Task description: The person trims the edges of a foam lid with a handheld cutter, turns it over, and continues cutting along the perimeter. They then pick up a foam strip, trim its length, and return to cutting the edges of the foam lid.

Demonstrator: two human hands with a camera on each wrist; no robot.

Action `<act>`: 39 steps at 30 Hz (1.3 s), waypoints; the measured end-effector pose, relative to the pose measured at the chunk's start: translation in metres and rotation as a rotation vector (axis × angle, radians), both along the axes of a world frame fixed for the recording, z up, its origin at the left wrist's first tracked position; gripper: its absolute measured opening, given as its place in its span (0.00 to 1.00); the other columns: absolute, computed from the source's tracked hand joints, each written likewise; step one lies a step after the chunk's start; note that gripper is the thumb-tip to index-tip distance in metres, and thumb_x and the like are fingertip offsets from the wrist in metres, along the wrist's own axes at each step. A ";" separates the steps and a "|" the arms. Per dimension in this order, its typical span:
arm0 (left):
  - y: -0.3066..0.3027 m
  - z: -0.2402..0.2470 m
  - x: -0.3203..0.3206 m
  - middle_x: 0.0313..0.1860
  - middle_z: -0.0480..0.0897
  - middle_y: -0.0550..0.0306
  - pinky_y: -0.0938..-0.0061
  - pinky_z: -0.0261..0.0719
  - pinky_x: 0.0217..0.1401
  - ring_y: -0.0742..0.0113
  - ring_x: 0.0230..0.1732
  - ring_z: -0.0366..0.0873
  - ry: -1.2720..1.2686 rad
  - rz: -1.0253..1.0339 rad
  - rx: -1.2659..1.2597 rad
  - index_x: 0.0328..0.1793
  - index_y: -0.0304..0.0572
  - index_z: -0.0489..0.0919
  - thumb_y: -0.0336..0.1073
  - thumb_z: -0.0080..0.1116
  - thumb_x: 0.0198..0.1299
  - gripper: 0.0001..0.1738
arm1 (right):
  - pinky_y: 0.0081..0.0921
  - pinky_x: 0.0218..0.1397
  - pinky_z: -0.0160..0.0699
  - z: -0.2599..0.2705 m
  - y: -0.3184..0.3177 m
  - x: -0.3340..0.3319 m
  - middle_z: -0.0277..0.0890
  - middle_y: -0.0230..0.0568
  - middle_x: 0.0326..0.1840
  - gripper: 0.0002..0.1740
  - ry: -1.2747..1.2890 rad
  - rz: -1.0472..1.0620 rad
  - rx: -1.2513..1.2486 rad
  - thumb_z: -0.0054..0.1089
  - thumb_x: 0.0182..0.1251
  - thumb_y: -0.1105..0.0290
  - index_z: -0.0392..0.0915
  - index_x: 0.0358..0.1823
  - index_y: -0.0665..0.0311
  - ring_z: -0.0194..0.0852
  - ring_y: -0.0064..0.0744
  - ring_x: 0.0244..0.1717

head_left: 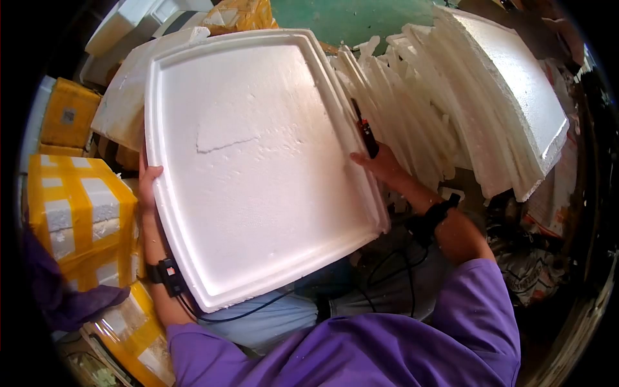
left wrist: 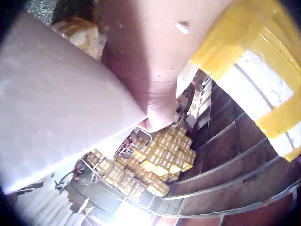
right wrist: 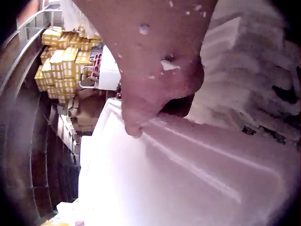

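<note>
Hands apart, each clamped on an opposite side of one white foam lid (head_left: 258, 187). Lid sits between them, above the person's lap, inner face up, raised rim all round; a dark crack line shows on the face, nearer the left hand (head_left: 149, 186). Left thumb over the rim, fingers mostly hidden at the side. Right hand (head_left: 383, 164) has its thumb on the opposite rim; a black-and-red tool (head_left: 367, 134) juts forward from it along the lid edge, exact hold on the tool unclear. Beyond the right hand, to its right: pile of foam sheets (head_left: 416, 106), leaning together. Just left of the left hand: yellow-taped foam box (head_left: 84, 222); orange box (head_left: 68, 116) farther forward on that side. Purple cloth (head_left: 71, 293) behind the left hand, to its left. Black straps on both wrists. Foam crumbs (right wrist: 170, 65) stuck near the right wrist.
</note>
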State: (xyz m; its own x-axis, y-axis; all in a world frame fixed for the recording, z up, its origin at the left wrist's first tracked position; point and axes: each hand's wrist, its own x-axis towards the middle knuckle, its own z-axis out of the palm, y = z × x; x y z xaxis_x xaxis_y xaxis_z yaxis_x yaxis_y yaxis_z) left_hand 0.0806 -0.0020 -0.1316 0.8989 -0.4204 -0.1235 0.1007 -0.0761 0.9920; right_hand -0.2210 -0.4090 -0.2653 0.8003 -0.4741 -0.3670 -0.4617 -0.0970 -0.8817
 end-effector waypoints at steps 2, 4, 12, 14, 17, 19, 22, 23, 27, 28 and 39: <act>-0.007 0.003 -0.007 0.74 0.69 0.38 0.59 0.74 0.75 0.48 0.72 0.71 -0.044 0.032 0.049 0.85 0.42 0.55 0.44 0.56 0.46 0.54 | 0.32 0.45 0.77 0.008 0.001 0.005 0.81 0.39 0.39 0.32 0.013 0.037 -0.132 0.76 0.62 0.46 0.79 0.46 0.72 0.78 0.30 0.41; -0.009 0.006 -0.012 0.73 0.69 0.38 0.59 0.73 0.75 0.47 0.71 0.71 -0.075 0.006 0.020 0.85 0.43 0.55 0.45 0.58 0.45 0.56 | 0.32 0.43 0.77 0.016 -0.007 0.010 0.80 0.37 0.37 0.33 0.084 0.012 -0.191 0.77 0.60 0.45 0.78 0.43 0.70 0.77 0.30 0.39; -0.031 0.022 -0.041 0.76 0.66 0.42 0.56 0.68 0.76 0.47 0.74 0.67 -0.153 -0.052 -0.043 0.87 0.47 0.54 0.47 0.56 0.44 0.57 | 0.27 0.36 0.69 0.066 -0.037 0.044 0.70 0.27 0.29 0.26 -0.100 -0.355 -0.220 0.79 0.60 0.51 0.75 0.37 0.64 0.63 0.20 0.31; -0.031 0.023 -0.038 0.79 0.63 0.44 0.56 0.67 0.77 0.48 0.75 0.66 -0.158 -0.070 -0.012 0.88 0.50 0.53 0.48 0.56 0.42 0.59 | 0.27 0.36 0.69 0.072 -0.043 0.048 0.70 0.27 0.29 0.26 -0.120 -0.373 -0.197 0.80 0.59 0.51 0.76 0.35 0.65 0.64 0.20 0.31; -0.042 0.033 -0.051 0.79 0.63 0.45 0.55 0.67 0.77 0.48 0.76 0.65 -0.165 -0.072 -0.037 0.88 0.50 0.53 0.48 0.57 0.41 0.60 | 0.26 0.36 0.69 0.068 -0.050 0.049 0.71 0.26 0.30 0.25 -0.174 -0.379 -0.155 0.79 0.59 0.51 0.76 0.32 0.65 0.64 0.20 0.32; -0.041 0.029 -0.048 0.79 0.63 0.44 0.55 0.66 0.78 0.48 0.76 0.65 -0.156 -0.076 -0.075 0.87 0.48 0.53 0.48 0.57 0.43 0.59 | 0.25 0.35 0.66 0.049 -0.056 0.051 0.69 0.23 0.30 0.23 -0.290 -0.406 -0.089 0.78 0.61 0.52 0.76 0.30 0.63 0.61 0.18 0.31; -0.041 0.022 -0.043 0.79 0.64 0.44 0.56 0.67 0.77 0.49 0.76 0.66 -0.166 -0.093 -0.135 0.87 0.46 0.53 0.47 0.57 0.44 0.58 | 0.23 0.34 0.63 0.028 -0.063 0.051 0.66 0.20 0.29 0.21 -0.350 -0.445 0.002 0.77 0.64 0.54 0.75 0.29 0.61 0.58 0.17 0.31; -0.044 0.023 -0.044 0.78 0.64 0.44 0.56 0.67 0.77 0.49 0.76 0.66 -0.178 -0.095 -0.144 0.87 0.46 0.54 0.46 0.57 0.44 0.58 | 0.24 0.35 0.64 0.027 -0.064 0.049 0.68 0.21 0.30 0.21 -0.329 -0.438 0.029 0.77 0.64 0.54 0.76 0.31 0.62 0.60 0.17 0.32; -0.044 0.020 -0.039 0.78 0.65 0.43 0.58 0.68 0.76 0.49 0.75 0.67 -0.196 -0.110 -0.143 0.87 0.45 0.54 0.46 0.57 0.45 0.57 | 0.25 0.40 0.70 0.021 -0.071 0.047 0.75 0.25 0.35 0.21 -0.289 -0.417 0.115 0.75 0.65 0.53 0.80 0.38 0.65 0.67 0.19 0.36; -0.043 0.018 -0.037 0.78 0.65 0.43 0.58 0.68 0.76 0.49 0.75 0.67 -0.197 -0.106 -0.153 0.87 0.46 0.54 0.46 0.57 0.45 0.57 | 0.25 0.41 0.71 0.018 -0.072 0.047 0.77 0.26 0.36 0.22 -0.290 -0.413 0.131 0.75 0.65 0.52 0.81 0.40 0.65 0.69 0.20 0.36; -0.034 0.022 -0.028 0.80 0.63 0.42 0.54 0.67 0.77 0.46 0.76 0.64 -0.153 -0.085 -0.118 0.88 0.48 0.52 0.47 0.55 0.45 0.58 | 0.26 0.40 0.76 0.040 -0.075 0.057 0.80 0.30 0.37 0.24 -0.273 -0.439 0.160 0.73 0.66 0.49 0.84 0.45 0.65 0.75 0.24 0.35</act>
